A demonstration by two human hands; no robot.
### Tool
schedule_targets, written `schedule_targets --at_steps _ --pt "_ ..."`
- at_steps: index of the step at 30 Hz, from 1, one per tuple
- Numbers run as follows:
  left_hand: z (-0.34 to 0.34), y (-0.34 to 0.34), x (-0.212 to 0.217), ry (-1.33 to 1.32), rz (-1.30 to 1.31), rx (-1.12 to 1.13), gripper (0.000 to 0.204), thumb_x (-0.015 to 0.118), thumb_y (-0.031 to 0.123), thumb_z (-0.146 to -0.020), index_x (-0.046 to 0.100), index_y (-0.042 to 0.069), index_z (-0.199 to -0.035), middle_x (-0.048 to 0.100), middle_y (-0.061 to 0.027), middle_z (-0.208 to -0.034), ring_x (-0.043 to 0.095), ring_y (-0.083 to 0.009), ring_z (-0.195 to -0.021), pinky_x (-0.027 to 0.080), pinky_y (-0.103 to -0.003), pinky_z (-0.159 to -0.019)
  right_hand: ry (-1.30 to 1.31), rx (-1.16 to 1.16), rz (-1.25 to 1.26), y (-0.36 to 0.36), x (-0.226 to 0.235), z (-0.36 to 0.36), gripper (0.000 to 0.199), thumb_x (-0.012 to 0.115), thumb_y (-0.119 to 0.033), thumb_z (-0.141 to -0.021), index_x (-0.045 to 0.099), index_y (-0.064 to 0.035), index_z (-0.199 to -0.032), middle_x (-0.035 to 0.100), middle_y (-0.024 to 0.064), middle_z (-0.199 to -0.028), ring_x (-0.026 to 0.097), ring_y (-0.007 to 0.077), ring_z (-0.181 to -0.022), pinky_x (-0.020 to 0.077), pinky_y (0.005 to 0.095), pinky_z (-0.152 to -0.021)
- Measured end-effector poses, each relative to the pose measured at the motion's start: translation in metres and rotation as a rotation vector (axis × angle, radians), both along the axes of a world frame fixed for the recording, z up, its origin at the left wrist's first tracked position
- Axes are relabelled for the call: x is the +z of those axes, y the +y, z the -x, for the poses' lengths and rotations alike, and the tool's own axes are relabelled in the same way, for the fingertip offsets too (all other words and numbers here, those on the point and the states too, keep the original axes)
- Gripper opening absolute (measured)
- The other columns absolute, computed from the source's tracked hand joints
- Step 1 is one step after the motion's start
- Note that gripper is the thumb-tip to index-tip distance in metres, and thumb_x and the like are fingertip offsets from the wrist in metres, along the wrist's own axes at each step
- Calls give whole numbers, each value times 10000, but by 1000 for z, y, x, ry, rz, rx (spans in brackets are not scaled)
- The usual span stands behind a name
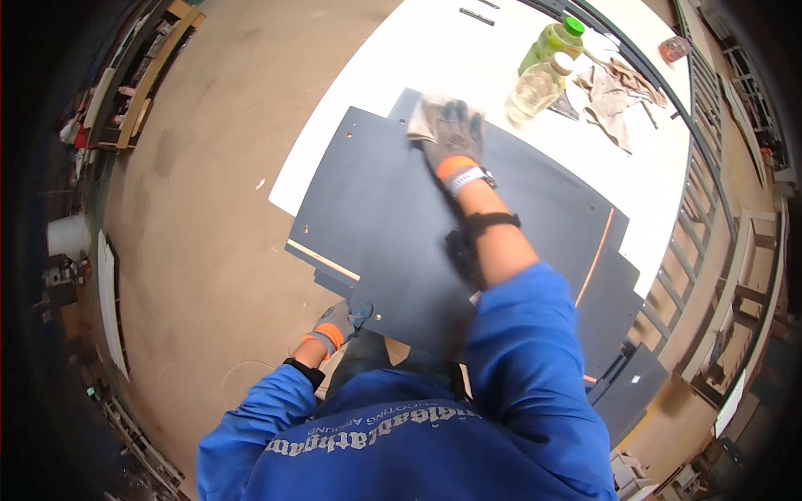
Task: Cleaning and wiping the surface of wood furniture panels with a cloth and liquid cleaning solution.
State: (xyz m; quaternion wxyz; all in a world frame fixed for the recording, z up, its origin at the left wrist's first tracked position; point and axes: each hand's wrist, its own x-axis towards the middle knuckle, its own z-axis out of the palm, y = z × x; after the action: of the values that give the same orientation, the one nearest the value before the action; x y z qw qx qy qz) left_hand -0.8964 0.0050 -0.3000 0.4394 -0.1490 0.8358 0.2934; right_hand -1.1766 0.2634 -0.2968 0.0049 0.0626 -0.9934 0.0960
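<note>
Dark grey flat panels (393,225) lie stacked and partly offset on a white tabletop, with small drilled holes near their corners. My right hand (456,140), in a grey glove with an orange cuff, presses a beige cloth (423,119) onto the panel surface near its far edge. At the near left edge, my left hand (337,322), gloved the same way, grips the top panel by its rim beside a hole. Its fingertips are partly hidden at the edge.
Beyond the panels on the white table (334,92) stand a green-capped bottle (547,46) and a clear bottle (536,88). Crumpled cloths (610,96) lie to their right, with a small jar (672,48) farther off. A metal roller conveyor (697,196) runs along the right side.
</note>
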Motion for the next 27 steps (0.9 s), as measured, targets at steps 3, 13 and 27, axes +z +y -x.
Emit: schedule_targets --at_steps 3,13,27 --pt "-11 -5 -19 93 -48 20 504 486 518 -890 620 37 -962 630 -87 -693 612 -171 -602 482 -331 -637 -45 1 -8 -19 7 -4 616 325 -424 -943 304 -69 -1446 249 117 -1526 145 272 -1434 52 455 -1164" --pt "-2 -8 -16 -42 -164 120 589 477 579 -890 600 19 -1024 612 -65 -750 587 -154 -565 489 -312 -568 -28 292 617 -14 37 -74 330 468 -229 -849 607 -107 -1123 550 163 -1248 438 303 -1241 334 389 -1061" --pt "-10 -51 -77 346 -526 -537 514 420 355 -957 387 58 -1376 472 -250 -1310 515 -420 -1120 438 -417 -954 274 -652 1848 344 127 -343 637 461 -493 -920 442 -5 -1329 520 170 -1289 529 285 -1168 455 400 -979"
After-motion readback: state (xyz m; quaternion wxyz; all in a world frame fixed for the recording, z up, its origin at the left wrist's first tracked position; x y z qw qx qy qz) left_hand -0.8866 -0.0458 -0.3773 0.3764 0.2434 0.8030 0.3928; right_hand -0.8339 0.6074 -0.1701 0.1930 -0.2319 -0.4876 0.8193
